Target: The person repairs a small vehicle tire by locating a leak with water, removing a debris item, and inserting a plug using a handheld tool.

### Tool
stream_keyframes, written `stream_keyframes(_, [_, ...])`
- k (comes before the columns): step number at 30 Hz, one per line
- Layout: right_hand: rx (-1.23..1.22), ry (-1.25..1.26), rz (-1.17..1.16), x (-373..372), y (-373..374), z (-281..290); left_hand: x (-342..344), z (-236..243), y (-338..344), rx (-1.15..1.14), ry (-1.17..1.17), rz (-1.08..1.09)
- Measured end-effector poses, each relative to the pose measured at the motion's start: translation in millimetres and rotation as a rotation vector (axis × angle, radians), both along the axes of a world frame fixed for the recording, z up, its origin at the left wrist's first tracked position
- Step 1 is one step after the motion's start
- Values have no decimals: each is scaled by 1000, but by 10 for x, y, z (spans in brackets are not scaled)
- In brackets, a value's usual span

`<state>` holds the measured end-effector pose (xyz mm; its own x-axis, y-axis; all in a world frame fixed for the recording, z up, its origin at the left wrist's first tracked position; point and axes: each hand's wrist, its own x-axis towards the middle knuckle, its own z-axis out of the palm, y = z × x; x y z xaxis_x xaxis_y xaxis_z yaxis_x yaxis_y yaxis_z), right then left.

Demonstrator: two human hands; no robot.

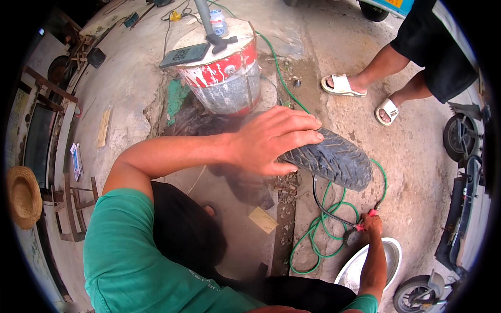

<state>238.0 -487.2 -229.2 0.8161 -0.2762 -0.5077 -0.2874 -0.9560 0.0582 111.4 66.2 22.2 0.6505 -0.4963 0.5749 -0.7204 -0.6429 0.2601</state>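
My left hand (279, 140) is wrapped over the upper left end of a black treaded tire (336, 161), thumb below it, holding it tilted. A black hose runs down from beneath the tire to a red inflator gun (359, 226) with a round dark gauge (350, 237). My right hand (372, 224) is closed on that red inflator at lower right, above a white oval basin (344, 274). A green air hose (313, 229) joins the inflator and lies in loops on the concrete left of it.
A paint-splashed red and grey drum (219, 88) bears a dark phone (185, 54), a T-handled tool (219, 44) and a can (219, 26). A person in white slides (344, 86) stands upper right. Scooters (459, 135) line the right; wooden frames (73, 208) and a straw hat (23, 193) are left.
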Motion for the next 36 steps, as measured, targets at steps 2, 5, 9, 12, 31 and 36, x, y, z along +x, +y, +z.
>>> stream_keyframes(2, [-4,7,-4,10,12,2,8,-40,31,-35,2,-33])
stream_keyframes(5, [-5,19,-2,17,-4,-4,44,-63,79,-42,-53,-96])
stream_keyframes(9, [-5,55,18,53,-104,-66,137,-50,124,-24,-72,-138])
stream_keyframes(12, [-15,19,54,74,-155,-129,153,-42,209,-52,-20,-122])
stream_keyframes(31, [40,84,159,94,-120,-197,-138,-149,611,-133,127,-27])
stream_keyframes(36, [-11,53,239,85,-230,-321,-110,-164,580,-138,107,-53])
